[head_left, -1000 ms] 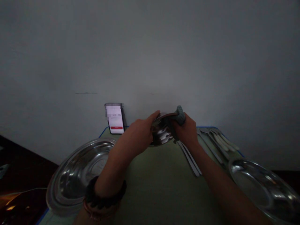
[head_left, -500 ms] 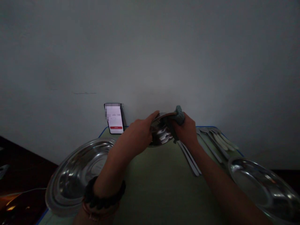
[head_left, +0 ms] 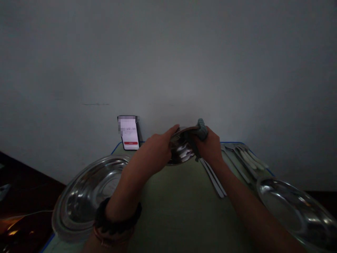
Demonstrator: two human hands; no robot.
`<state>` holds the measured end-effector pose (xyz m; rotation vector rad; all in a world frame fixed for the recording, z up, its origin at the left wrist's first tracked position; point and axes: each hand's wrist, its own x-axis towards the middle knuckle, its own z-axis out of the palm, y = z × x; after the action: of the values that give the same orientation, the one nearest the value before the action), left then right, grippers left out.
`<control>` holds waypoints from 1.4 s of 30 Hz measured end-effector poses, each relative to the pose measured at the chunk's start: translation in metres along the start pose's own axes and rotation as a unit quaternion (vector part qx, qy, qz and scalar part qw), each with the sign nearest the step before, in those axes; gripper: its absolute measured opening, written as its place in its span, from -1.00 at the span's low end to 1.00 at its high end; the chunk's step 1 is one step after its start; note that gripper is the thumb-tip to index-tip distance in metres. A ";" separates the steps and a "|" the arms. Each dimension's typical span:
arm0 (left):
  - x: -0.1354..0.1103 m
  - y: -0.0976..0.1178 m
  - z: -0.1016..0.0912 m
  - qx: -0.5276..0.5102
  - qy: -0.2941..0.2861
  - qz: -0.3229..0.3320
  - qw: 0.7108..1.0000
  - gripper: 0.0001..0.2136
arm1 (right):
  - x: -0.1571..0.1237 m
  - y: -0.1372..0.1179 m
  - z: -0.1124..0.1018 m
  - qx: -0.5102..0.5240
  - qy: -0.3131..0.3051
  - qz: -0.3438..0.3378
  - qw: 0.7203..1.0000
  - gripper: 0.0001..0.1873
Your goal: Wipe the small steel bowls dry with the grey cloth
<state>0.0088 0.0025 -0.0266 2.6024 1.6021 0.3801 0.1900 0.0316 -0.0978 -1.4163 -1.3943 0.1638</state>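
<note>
A shiny metal bowl (head_left: pixel 181 151) is held tilted on its side above the far part of the table. My left hand (head_left: pixel 155 151) grips its left rim, the thumb or index finger reaching along the top edge. At the right side, my right hand (head_left: pixel 210 146) is closed on a grey-green cloth (head_left: pixel 201 130), which is folded over the bowl's rim. Part of the cloth hangs down along the bowl. My right fingers are mostly hidden behind the cloth and bowl.
A large metal basin (head_left: pixel 79 196) stands at left, and another metal basin (head_left: pixel 297 211) at right. Several utensils (head_left: pixel 244 158) lie at the back right, with long metal handles (head_left: pixel 213 179) beside my right forearm. A lit phone (head_left: pixel 129 133) leans against the wall (head_left: pixel 168 63).
Almost nothing differs. Both hands, the bowl and the cloth stay in the same place; the view shifts very slightly.
</note>
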 end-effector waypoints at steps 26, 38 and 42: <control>0.000 -0.002 -0.002 -0.011 0.000 0.009 1.000 -0.45 | 0.000 -0.001 -0.002 0.018 -0.015 0.001 1.000 -0.74; 0.001 0.000 -0.001 -0.006 -0.002 0.003 1.000 -0.45 | 0.000 0.000 -0.001 0.008 -0.015 -0.003 1.000 -0.73; 0.001 0.001 -0.001 -0.002 -0.001 0.001 1.000 -0.45 | 0.000 0.000 -0.001 0.008 -0.014 -0.004 1.000 -0.73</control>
<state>0.0098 0.0032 -0.0253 2.6012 1.5956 0.3806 0.1910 0.0310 -0.0971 -1.3997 -1.4180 0.1898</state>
